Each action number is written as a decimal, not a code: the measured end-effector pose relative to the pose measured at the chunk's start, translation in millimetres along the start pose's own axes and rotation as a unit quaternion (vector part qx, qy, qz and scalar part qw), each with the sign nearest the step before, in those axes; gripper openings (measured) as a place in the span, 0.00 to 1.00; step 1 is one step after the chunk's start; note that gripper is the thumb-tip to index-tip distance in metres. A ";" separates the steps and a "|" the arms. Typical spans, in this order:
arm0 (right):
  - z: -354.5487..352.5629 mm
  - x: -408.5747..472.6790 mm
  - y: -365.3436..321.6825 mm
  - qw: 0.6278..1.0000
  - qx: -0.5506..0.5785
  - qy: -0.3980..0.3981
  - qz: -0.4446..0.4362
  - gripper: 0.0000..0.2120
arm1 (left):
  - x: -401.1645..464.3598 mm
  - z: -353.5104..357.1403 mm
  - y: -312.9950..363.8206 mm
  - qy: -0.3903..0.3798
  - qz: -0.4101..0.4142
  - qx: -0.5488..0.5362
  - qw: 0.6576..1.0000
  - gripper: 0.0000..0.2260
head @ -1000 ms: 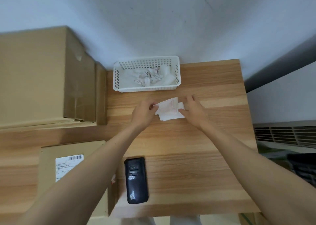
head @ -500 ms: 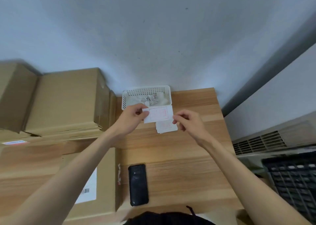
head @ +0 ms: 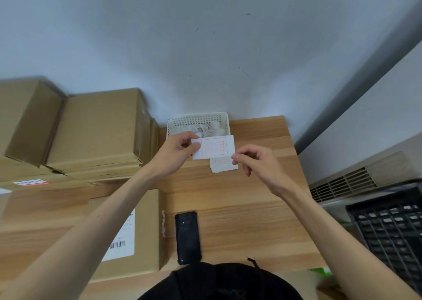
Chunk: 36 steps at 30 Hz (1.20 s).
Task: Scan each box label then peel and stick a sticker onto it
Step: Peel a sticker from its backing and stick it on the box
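Head view: the left hand pinches the left edge of a white sticker sheet printed in red, thumb and fingers curled onto it; this grip holds the sheet raised above the surface; the right hand has thumb and forefinger closed at the sheet's lower right corner, apparently to start the peel; whether an edge has lifted cannot be told. Directly below the two grips lies a small stack of further sheets; just beyond them stands a white basket holding crumpled backing paper, which suggests earlier stickers are already used. Toward the person from the left grip, a box with a barcode label lies flat; the scanner rests beside it, released; scanning of this box is judged done. Remaining: peel, stick, then the boxes stacked left of that grip.
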State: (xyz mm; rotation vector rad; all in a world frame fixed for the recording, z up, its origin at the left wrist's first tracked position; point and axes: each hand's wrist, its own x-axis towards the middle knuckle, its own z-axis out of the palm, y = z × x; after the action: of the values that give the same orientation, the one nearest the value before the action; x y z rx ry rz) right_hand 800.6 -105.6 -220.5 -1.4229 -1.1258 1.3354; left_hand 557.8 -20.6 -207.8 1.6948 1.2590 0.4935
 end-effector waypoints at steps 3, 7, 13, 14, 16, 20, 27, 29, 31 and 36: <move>2.0 -2.6 -1.1 1.000 -0.008 -0.003 -0.005 0.03 | -2.9 -0.7 1.3 0.001 0.003 0.002 1.000 0.05; 3.3 -4.2 -2.9 1.000 -0.014 -0.003 -0.006 0.03 | -5.9 -2.7 4.2 0.001 0.002 0.002 1.000 0.06; 6.7 -4.6 -6.1 1.000 0.005 0.013 -0.010 0.03 | -6.5 -3.9 3.8 0.006 -0.007 -0.007 1.000 0.06; 6.9 -4.3 -6.5 1.000 0.007 0.014 -0.012 0.03 | -6.3 -4.2 3.8 0.006 -0.007 -0.008 1.000 0.06; 6.9 -4.6 -7.0 1.000 0.002 0.012 -0.011 0.03 | -6.6 -4.4 4.3 0.006 -0.007 -0.010 1.000 0.06; 4.7 -4.8 -5.2 1.000 0.002 0.013 -0.011 0.02 | -7.3 -4.2 6.4 0.008 -0.011 -0.016 1.000 0.05; 4.2 -5.4 -8.4 1.000 0.006 0.017 -0.022 0.03 | -8.0 -2.9 8.6 0.005 -0.018 -0.021 1.000 0.07; 4.7 -6.0 -9.9 1.000 0.006 0.018 -0.024 0.03 | -7.2 -1.3 9.5 0.009 -0.023 -0.020 1.000 0.09; 5.3 -6.4 -10.9 0.999 0.005 0.021 -0.025 0.03 | -5.5 0.7 8.6 0.019 -0.024 -0.009 0.999 0.12; 7.5 -5.5 -11.0 0.999 0.009 0.028 -0.028 0.03 | -10.3 12.8 11.3 0.084 0.056 0.071 0.992 0.13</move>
State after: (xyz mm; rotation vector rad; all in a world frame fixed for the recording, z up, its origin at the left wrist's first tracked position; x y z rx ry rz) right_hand 792.4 -108.4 -209.0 -1.3973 -1.1058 1.2566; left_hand 569.3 -35.9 -202.2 1.8837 1.3502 0.6370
